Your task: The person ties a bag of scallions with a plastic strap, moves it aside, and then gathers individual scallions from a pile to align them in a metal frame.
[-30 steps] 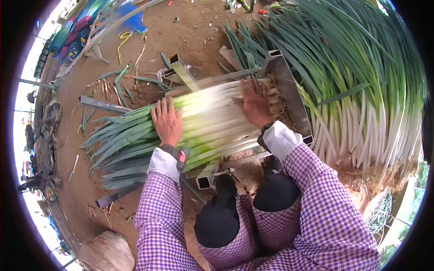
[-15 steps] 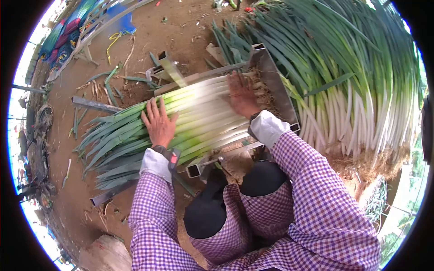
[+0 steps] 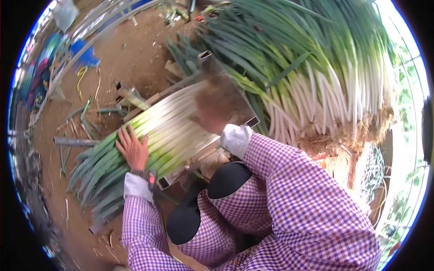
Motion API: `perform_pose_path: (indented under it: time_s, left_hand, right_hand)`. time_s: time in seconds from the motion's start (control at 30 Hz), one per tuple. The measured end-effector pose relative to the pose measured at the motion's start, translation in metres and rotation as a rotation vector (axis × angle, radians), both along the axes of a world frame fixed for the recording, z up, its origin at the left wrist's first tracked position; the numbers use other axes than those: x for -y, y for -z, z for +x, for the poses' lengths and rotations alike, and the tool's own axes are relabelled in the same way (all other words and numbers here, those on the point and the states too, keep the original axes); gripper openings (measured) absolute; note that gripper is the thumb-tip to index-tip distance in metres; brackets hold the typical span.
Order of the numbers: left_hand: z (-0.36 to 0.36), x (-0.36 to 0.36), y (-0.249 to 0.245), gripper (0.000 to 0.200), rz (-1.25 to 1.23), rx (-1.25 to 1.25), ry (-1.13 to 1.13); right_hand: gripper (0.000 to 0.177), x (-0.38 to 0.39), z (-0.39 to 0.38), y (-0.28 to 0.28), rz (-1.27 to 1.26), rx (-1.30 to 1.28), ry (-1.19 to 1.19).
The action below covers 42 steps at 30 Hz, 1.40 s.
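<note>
A row of long green onions (image 3: pixel 168 121) lies side by side in a metal frame (image 3: pixel 237 97), white root ends toward the frame's upright end plate and green leaves to the left. My left hand (image 3: pixel 134 149) rests flat on the stalks where white turns to green, fingers spread. Over the white ends near the plate is my right hand (image 3: pixel 211 108), smeared by motion. Its fingers cannot be made out, and it covers part of the roots.
A large heap of green onions (image 3: pixel 289 67) lies to the right, roots toward me. Metal bars (image 3: pixel 77 142) stick out at the frame's left. Leaf scraps litter the dirt floor (image 3: pixel 135 49). A blue plastic piece (image 3: pixel 84 53) lies at the upper left.
The view has turned, so the frame and heap appear further left. My right hand has gone from clear and spread to blurred at the root ends. My left hand stays on the stalks.
</note>
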<state>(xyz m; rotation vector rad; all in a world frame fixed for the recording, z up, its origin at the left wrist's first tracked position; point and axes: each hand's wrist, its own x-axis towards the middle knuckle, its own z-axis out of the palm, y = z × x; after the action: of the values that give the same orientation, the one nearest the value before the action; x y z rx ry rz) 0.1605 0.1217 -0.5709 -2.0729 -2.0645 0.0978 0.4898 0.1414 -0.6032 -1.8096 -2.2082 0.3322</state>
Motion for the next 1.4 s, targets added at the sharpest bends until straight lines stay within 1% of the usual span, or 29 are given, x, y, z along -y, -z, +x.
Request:
perform_pose_path:
  time_s: [0.03,0.07,0.1,0.13,0.2,0.27,0.37,0.4,0.5,0.53,0.6,0.63,0.7,0.77,0.8,0.87,0.9,0.93,0.97,1.03,1.07,1.13,1.17,1.2,1.23,1.27,1.3,1.33,1.4]
  left_hand:
    - [0.000,0.001,0.005,0.079,-0.003,-0.011,0.009]
    - [0.004,0.005,0.006,0.081,-0.007,-0.025,0.006]
    - [0.007,0.012,0.006,0.083,-0.015,-0.035,0.003]
    - [0.010,0.019,0.007,0.083,0.002,-0.036,0.017]
    - [0.013,0.026,0.007,0.083,0.016,-0.057,0.030]
    - [0.013,0.024,0.010,0.082,0.014,-0.095,0.009]
    - [0.012,0.023,0.012,0.080,0.075,-0.096,0.052]
    - [0.016,0.024,0.004,0.079,-0.007,-0.114,0.005]
    - [0.018,0.024,-0.002,0.079,-0.073,-0.124,-0.032]
    - [0.012,0.022,0.007,0.079,-0.046,-0.112,-0.020]
    - [0.015,0.024,0.000,0.079,-0.070,-0.094,-0.033]
    - [0.017,0.025,-0.003,0.079,-0.082,-0.086,-0.044]
    - [0.007,0.022,0.006,0.082,-0.092,-0.072,-0.040]
    - [-0.009,0.013,0.019,0.084,-0.092,-0.079,-0.011]
    - [-0.012,0.011,0.008,0.081,-0.127,0.059,0.001]
    - [-0.031,-0.002,-0.001,0.076,-0.205,0.270,-0.005]
    - [-0.043,-0.007,-0.006,0.073,-0.250,0.372,-0.009]
    - [-0.051,-0.011,-0.015,0.065,-0.157,0.474,0.073]
    - [-0.056,-0.023,-0.025,0.064,-0.103,0.586,0.139]
    - [-0.066,-0.037,-0.050,0.061,0.005,0.806,0.265]
    - [-0.063,-0.036,-0.069,0.060,-0.001,0.922,0.264]
    - [0.004,-0.017,-0.158,0.057,-0.016,1.152,0.259]
    - [0.042,-0.002,-0.198,0.056,0.009,1.192,0.299]
    - [0.083,0.018,-0.236,0.056,0.032,1.232,0.338]
    - [0.125,0.041,-0.271,0.057,0.015,1.262,0.365]
    - [0.164,0.061,-0.296,0.057,0.000,1.295,0.393]
    - [0.195,0.074,-0.305,0.056,-0.027,1.354,0.449]
    - [0.225,0.085,-0.307,0.055,-0.054,1.414,0.506]
    - [0.286,0.112,-0.302,0.053,-0.184,1.583,0.591]
  right_hand:
    - [0.087,0.000,0.003,-0.006,-0.069,0.008,-0.001]
    - [0.085,-0.002,0.002,0.003,-0.079,-0.017,0.004]
    - [0.089,0.010,0.002,-0.022,-0.088,-0.078,0.072]
    - [0.090,0.013,0.004,-0.045,-0.130,0.021,0.043]
    - [0.090,0.011,0.003,-0.030,-0.064,-0.071,0.047]
    - [0.091,0.009,0.001,-0.024,-0.067,-0.086,0.055]
    - [0.092,0.012,-0.001,-0.013,-0.051,-0.112,0.065]
    - [0.093,0.010,-0.003,-0.013,-0.025,-0.127,0.065]
    - [0.088,-0.001,-0.009,-0.002,0.072,-0.034,0.027]
    - [0.087,0.000,-0.012,-0.007,-0.055,-0.191,0.021]
    - [0.085,0.005,-0.010,-0.029,-0.299,-0.502,-0.006]
    - [0.080,0.022,-0.009,-0.062,-0.103,-0.317,0.034]
    - [0.076,0.054,0.015,-0.124,-0.172,-0.469,-0.054]
    - [0.073,0.090,0.045,-0.150,-0.146,-0.515,-0.085]
    - [0.068,0.107,0.065,-0.159,-0.185,-0.527,-0.083]
    - [0.059,0.150,0.112,-0.186,-0.203,-0.724,0.004]
    - [0.055,0.171,0.140,-0.194,-0.139,-0.701,0.031]
    - [0.050,0.186,0.167,-0.192,-0.135,-0.705,0.120]
    - [0.050,0.201,0.197,-0.185,-0.034,-0.560,0.170]
    - [0.044,0.236,0.256,-0.211,-0.102,-0.797,0.362]
    - [0.043,0.243,0.288,-0.189,-0.088,-1.751,0.464]
    - [0.039,0.257,0.356,-0.168,0.207,-1.915,0.480]
    - [0.037,0.263,0.389,-0.157,0.360,-1.977,0.468]
    - [0.033,0.271,0.400,-0.183,0.366,-1.025,0.615]
    - [0.029,0.278,0.410,-0.211,0.385,-0.063,0.837]
    - [0.031,0.280,0.426,-0.209,0.326,0.007,0.871]
    - [0.033,0.282,0.438,-0.205,0.271,0.079,0.903]
    - [0.033,0.284,0.442,-0.201,0.263,0.093,0.909]
    - [0.035,0.286,0.444,-0.195,0.240,0.125,0.921]
